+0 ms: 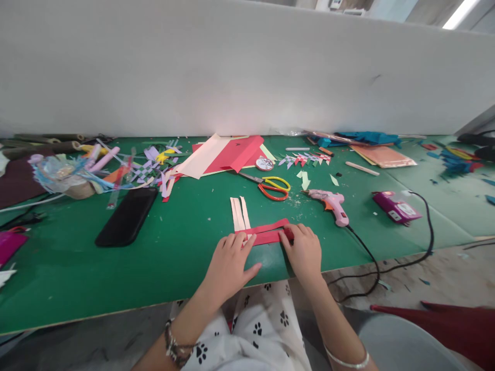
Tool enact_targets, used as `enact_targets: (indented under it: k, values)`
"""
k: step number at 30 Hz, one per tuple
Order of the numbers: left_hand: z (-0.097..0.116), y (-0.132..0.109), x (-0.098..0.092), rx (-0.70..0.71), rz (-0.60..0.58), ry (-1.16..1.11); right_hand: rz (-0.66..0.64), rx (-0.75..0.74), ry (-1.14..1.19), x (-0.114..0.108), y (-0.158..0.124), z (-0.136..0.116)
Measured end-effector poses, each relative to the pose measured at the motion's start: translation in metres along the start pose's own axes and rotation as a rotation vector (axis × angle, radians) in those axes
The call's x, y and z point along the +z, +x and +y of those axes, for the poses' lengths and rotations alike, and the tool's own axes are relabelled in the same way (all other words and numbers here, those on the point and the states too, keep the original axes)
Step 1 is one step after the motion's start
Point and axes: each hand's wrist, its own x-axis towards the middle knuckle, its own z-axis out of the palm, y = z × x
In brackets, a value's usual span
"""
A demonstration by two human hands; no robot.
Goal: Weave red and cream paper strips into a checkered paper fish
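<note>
Two red paper strips (267, 237), crossing pale strips (238, 214) at the table (116, 281)'s near edge, are pressed by the left hand (229, 262), fingers loosely spread, and pinched by the right hand (304, 251); alignment could be lost through slippage.

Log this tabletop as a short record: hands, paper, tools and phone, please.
Left hand: on the left part of the red paper strips
Right hand: holding the red paper strips near their right end
Cream paper strips: just beyond the left hand
Scissors: yellow and red handles, beyond the hands
Pink hot-glue gun: right of the scissors
Black smartphone: left of the hands
</note>
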Motion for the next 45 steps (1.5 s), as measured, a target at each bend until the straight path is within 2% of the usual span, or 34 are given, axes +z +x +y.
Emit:
enact_targets:
  k: [4,8,13,19,22,25,30,34,36,39,42,45]
  values:
    - [0.0,0.0,0.0,-0.005,0.006,-0.001,0.028,-0.017,-0.054,0.001,-0.001,0.0]
    - [0.001,0.0,0.0,-0.006,0.005,-0.015,-0.041,-0.001,-0.035,0.001,0.0,-0.002]
    - [0.001,0.0,0.0,-0.013,0.006,-0.03,-0.15,0.067,0.123,-0.007,0.009,-0.002]
    - [0.001,0.0,0.001,-0.022,0.008,-0.048,-0.105,0.121,0.259,-0.02,0.015,-0.007]
    - [0.0,-0.001,0.001,-0.024,0.006,-0.052,-0.085,0.074,0.338,-0.026,0.014,-0.011]
    - [-0.001,0.0,0.0,-0.031,0.012,-0.07,-0.128,-0.021,0.507,-0.031,0.015,-0.018]
    - [0.001,0.013,-0.009,-0.171,0.085,-0.229,-0.213,-0.066,0.898,-0.035,0.024,-0.04]
    - [-0.001,0.028,-0.016,-0.331,0.13,-0.385,-0.339,-0.169,1.059,-0.035,0.033,-0.06]
    - [-0.005,0.03,-0.018,-0.386,0.125,-0.445,-0.326,-0.225,1.031,-0.036,0.038,-0.059]
    - [-0.013,0.027,-0.017,-0.439,0.112,-0.588,-0.167,-0.209,0.854,-0.04,0.044,-0.039]
    - [-0.02,0.021,-0.012,-0.461,0.101,-0.746,0.075,-0.01,0.509,-0.043,0.043,0.003]
    - [-0.023,0.016,-0.008,-0.413,0.15,-0.676,0.255,0.26,-0.014,-0.041,0.036,0.049]
